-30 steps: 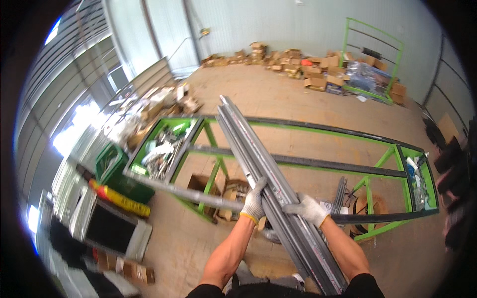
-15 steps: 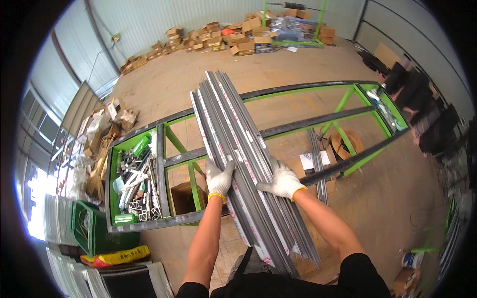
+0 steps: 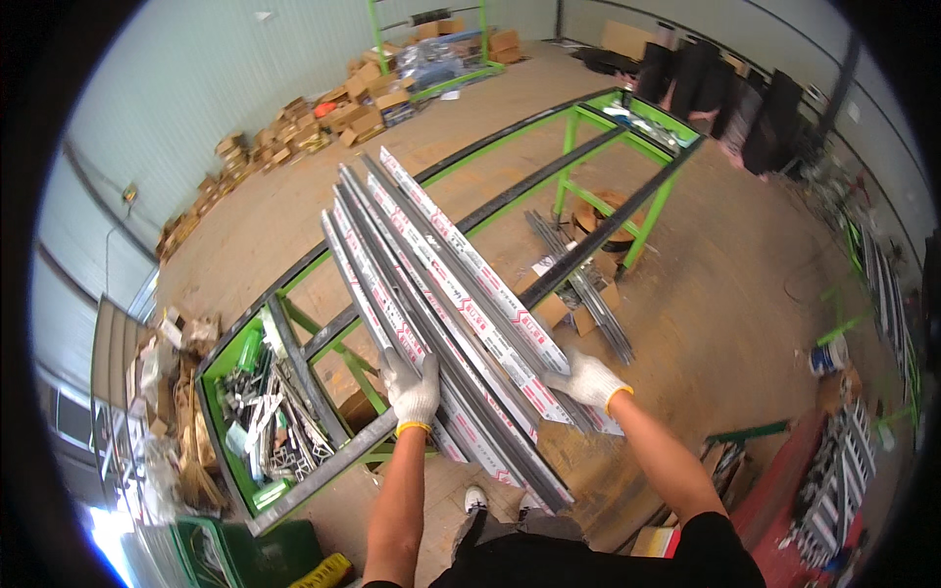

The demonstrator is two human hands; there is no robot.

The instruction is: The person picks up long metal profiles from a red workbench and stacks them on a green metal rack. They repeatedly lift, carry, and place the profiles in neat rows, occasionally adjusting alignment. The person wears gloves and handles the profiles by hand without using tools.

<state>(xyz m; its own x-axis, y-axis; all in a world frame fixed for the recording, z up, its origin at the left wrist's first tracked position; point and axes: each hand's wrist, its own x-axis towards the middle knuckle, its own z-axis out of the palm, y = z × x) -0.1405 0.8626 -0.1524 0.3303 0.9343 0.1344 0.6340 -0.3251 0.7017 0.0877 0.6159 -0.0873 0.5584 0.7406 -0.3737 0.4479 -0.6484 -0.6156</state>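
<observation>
Several long grey metal profiles (image 3: 446,294), with red-and-white printed film along them, lie side by side in a loose bundle slanting across the green bench frame (image 3: 294,304). My left hand (image 3: 412,390), in a white knit glove with a yellow cuff, grips the bundle's left edge, its thumb on top. My right hand (image 3: 591,382), gloved alike, clasps the right edge near the close end. The fingers of both hands are partly hidden beside and under the profiles. Whether the bundle rests on the black-topped rails or is held just above them, I cannot tell.
A green tray (image 3: 240,431) of metal offcuts fills the bench's left end; another tray (image 3: 652,127) is at the far end. More profiles (image 3: 588,289) lean under the bench by a cardboard box. A green bin (image 3: 255,554) stands at lower left. Cardboard boxes (image 3: 343,108) line the far wall.
My view has turned, so the bench now slants up to the right. The profiles have spread apart and tipped, showing more printed film. Both hands keep hold of the bundle's sides.
</observation>
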